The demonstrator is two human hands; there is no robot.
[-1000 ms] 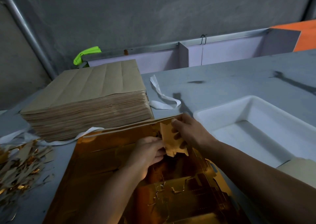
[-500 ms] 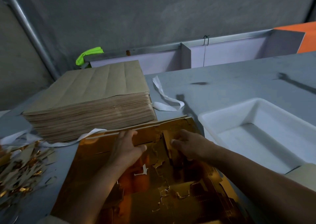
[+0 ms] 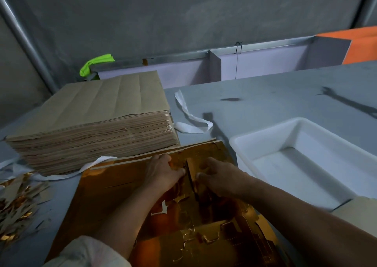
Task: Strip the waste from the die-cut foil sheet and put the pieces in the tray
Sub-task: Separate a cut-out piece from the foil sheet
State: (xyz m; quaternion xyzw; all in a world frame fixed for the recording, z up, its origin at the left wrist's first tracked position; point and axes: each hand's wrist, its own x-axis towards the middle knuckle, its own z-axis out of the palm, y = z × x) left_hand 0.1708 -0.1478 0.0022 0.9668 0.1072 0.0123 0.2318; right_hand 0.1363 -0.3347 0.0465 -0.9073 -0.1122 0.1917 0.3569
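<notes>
Two hands pinch the foil sheet [image 3: 122,185] together: our left hand [image 3: 163,173] holds it still so our right hand [image 3: 221,178] can pull; the tray [image 3: 263,142] sits just right.

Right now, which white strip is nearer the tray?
The looped strip right of the brown stack; the other strip lies at the stack's front left.

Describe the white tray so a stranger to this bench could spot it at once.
Start at the grey table. On its right side, just right of the gold foil sheet, sits the white tray. It is the only white, hollow, rimmed container; the foil sheet and the brown paper stack nearby have no walls.
</notes>
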